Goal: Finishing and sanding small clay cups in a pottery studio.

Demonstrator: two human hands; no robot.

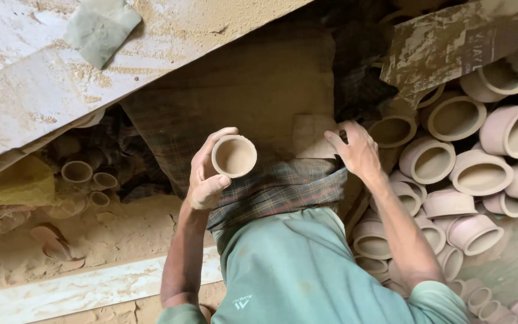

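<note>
I see a clay-smeared plank (pixel 61 66) slanting top left, with a grey-green cloth scrap (pixel 100 27) on it. A heap of unfired clay pots (pixel 475 174) crowds the right edge; sandy floor (pixel 121 231) opens lower left. My left hand (pixel 206 174) grips a small clay cup (pixel 234 156) over my lap; my right hand (pixel 358 150) is spread, empty, just beside the heap.

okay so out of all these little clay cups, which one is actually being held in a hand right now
The small clay cup gripped in the left hand, mouth facing the camera. The other cups lie loose in the pile beyond the right hand, untouched.
</note>
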